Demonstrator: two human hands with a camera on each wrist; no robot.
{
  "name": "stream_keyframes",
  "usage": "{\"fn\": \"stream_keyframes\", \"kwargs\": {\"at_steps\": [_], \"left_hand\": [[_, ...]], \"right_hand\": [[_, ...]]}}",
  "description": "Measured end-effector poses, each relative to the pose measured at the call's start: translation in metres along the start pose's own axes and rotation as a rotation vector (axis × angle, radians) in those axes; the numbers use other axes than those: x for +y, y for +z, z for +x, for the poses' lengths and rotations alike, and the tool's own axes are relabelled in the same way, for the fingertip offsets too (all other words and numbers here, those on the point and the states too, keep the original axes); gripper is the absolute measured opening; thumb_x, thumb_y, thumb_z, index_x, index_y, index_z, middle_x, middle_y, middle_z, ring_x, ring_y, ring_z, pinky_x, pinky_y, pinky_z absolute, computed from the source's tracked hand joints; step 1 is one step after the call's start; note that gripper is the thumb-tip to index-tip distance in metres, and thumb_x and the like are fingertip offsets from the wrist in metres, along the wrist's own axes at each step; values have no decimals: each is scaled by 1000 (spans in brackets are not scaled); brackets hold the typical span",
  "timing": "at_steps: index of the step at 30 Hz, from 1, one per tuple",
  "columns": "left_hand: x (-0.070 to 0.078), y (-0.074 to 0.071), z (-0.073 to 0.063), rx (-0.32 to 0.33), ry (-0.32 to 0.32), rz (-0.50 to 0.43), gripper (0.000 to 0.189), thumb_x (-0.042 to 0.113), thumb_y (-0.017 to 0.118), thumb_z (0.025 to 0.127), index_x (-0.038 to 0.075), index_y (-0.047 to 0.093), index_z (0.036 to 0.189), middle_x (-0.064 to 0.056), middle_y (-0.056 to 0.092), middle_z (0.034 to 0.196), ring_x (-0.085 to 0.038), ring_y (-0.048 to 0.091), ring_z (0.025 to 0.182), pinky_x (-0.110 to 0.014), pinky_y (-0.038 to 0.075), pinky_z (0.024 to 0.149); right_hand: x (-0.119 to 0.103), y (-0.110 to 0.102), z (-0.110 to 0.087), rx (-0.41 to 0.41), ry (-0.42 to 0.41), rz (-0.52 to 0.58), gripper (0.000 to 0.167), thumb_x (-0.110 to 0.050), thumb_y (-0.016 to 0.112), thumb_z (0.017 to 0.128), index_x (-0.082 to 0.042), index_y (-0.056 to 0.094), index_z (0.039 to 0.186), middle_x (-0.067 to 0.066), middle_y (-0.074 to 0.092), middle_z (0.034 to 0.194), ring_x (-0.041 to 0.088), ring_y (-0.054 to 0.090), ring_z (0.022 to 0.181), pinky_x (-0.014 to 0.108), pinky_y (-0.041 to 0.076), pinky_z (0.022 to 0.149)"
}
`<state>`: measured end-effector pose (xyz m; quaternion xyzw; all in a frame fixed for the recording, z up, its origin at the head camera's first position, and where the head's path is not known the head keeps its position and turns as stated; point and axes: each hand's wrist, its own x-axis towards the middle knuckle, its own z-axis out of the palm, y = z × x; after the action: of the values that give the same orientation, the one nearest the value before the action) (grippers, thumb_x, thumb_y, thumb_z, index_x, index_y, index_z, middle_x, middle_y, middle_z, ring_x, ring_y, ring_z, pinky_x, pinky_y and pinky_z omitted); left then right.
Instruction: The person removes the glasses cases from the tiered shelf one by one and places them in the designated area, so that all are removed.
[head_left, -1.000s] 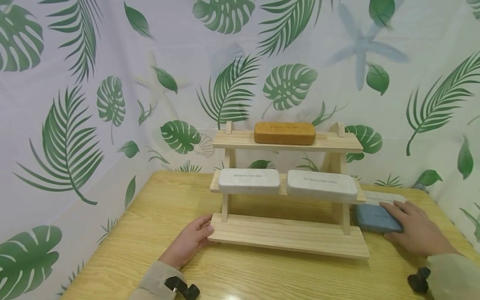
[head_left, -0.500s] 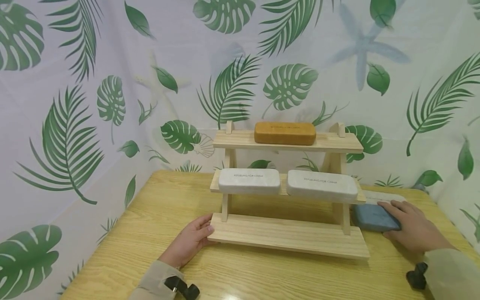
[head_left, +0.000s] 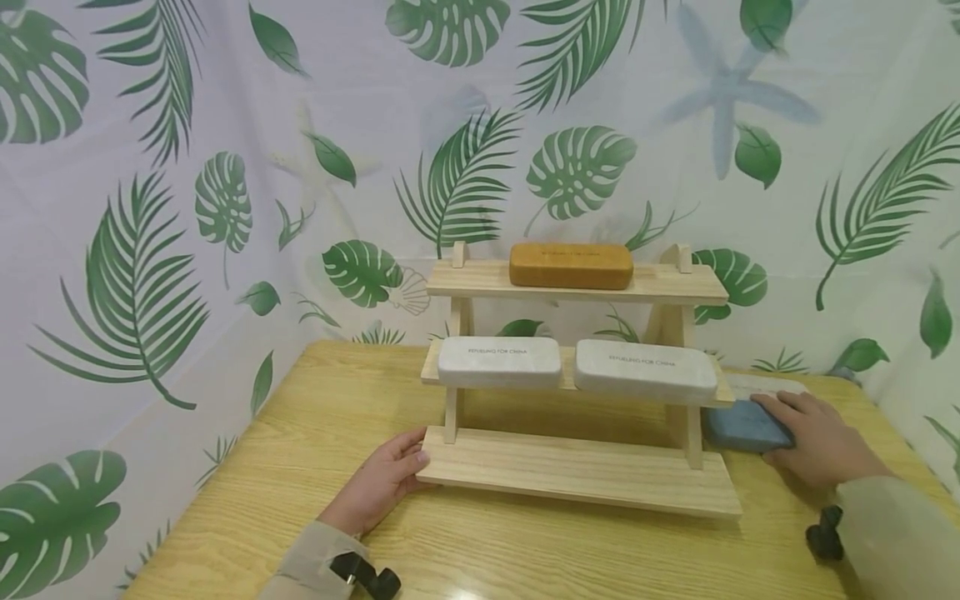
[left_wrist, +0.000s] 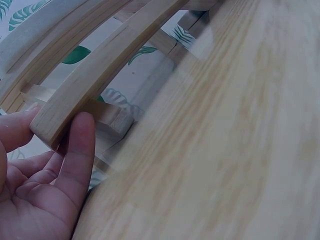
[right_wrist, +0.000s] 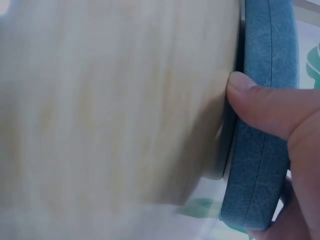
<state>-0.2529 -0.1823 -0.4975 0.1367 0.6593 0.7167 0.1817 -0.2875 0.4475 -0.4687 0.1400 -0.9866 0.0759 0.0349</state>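
Table [head_left: 285,433]: left grip [head_left: 381,482] pinches shelf [head_left: 581,469], right grip [head_left: 823,440] clasps blue case [head_left: 745,426].

Head view: from above the near side of the table [head_left: 270,467], facing forward and down; farthest back, taking in the whole stand [head_left: 577,471] and the backdrop [head_left: 337,192]. Left wrist view: close on left hand [left_wrist: 47,192], rolled, so the stand slants across; table fills the right. Right wrist view: very near right hand [right_wrist: 305,155], turned sideways, blue case [right_wrist: 256,165] almost vertical, table at left. Head shares left hand and stand with left wrist; right hand and blue case with right wrist.
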Motion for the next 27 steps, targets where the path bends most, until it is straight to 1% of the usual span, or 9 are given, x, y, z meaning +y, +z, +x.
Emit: {"fn": "stream_keyframes", "kwargs": {"at_steps": [4,8,18,27], "left_hand": [[0,-1,0,2,-1,-7,64,18,50,108,-4,17,159,-30,34,155,-34,50,131,-39,49,101],[0,-1,-1,-7,5,-15,66,18,51,108,-5,15,159,-30,35,154,-32,51,130,-38,49,101],[1,-1,0,-7,6,-30,64,15,49,108,-5,16,159,-30,35,154,-31,52,129,-37,50,99],[0,-2,0,-21,2,-29,64,16,48,109,-5,14,159,-29,35,154,-30,52,129,-37,50,100]], "right_hand": [[2,0,9,3,10,-15,89,-30,84,80,-7,37,152,37,34,144,63,31,126,80,39,82],[3,-1,14,-16,40,-18,87,-30,82,81,-5,37,151,38,34,143,63,30,125,81,39,79],[-2,-6,20,-53,95,27,88,-28,81,82,-2,34,152,41,27,145,68,27,124,84,35,82],[-6,-5,23,-56,123,52,88,-29,80,82,0,35,152,43,25,144,68,26,125,82,35,85]]}}
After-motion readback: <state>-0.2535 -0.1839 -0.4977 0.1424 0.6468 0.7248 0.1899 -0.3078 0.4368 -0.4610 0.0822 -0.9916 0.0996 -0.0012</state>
